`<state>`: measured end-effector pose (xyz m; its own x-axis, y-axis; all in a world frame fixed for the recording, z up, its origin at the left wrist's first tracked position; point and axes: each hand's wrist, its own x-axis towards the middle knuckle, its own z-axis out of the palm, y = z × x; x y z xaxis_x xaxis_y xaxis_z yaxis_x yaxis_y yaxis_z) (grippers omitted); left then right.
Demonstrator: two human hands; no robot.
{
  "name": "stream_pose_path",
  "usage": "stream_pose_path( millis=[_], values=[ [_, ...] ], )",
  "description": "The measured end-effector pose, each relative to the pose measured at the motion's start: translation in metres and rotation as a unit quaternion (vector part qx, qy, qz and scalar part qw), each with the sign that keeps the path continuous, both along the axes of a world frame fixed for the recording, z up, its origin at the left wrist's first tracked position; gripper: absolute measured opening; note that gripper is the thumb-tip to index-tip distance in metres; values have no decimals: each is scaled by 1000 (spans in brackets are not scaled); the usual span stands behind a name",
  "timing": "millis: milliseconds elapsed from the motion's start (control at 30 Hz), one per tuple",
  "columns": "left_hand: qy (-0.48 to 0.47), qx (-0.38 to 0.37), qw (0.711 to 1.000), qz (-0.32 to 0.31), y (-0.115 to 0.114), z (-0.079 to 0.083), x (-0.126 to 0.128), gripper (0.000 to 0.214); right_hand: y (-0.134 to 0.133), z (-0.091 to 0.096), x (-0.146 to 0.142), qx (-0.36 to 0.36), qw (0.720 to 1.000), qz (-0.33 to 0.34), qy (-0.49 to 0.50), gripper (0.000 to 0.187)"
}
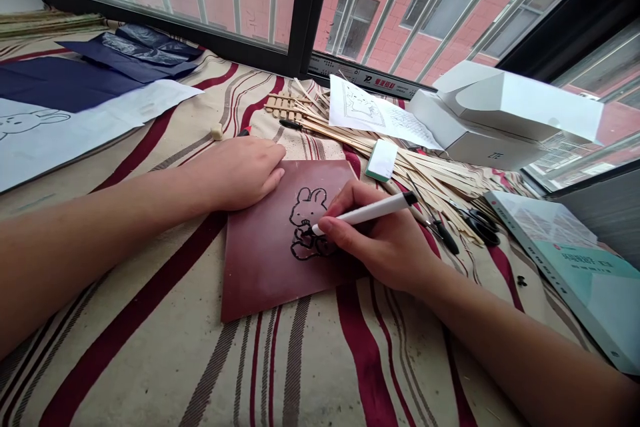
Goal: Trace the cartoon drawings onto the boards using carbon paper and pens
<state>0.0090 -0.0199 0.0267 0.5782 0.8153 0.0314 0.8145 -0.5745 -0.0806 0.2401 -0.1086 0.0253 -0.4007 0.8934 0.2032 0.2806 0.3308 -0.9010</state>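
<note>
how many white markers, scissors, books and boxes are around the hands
white marker pen, in the right hand: 1
black-handled scissors: 1
book: 1
white cardboard box: 1
total: 4

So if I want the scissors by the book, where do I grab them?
Grab the black handle loops of the scissors from above, coming from the book side. The loops lie flat and face that way, so your fingers should reach them easily, while the thin metal end seems to run toward the wooden sticks, away from your fingers.
</note>
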Motion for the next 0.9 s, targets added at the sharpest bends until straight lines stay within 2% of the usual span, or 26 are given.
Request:
stream_pose_path(
  millis=[233,400,467,733,900],
  values=[
    [8,-8,1000,5,-1,2,2,41,0,3,-1,-2,1000,2,7,24],
    [15,-11,1000,8,-1,3,2,40,3,3,0,-15,994,-90,60,27],
    [17,-13,1000,10,-2,4,2,39,3,2,-1,-17,992,-102,69,29],
    [16,-20,1000,12,-2,5,2,39,1,2,-2,10,995,-84,61,23],
    [14,-12,1000,4,-1,3,1,39,-1,0,1,6,998,-37,43,22]
  ],
)
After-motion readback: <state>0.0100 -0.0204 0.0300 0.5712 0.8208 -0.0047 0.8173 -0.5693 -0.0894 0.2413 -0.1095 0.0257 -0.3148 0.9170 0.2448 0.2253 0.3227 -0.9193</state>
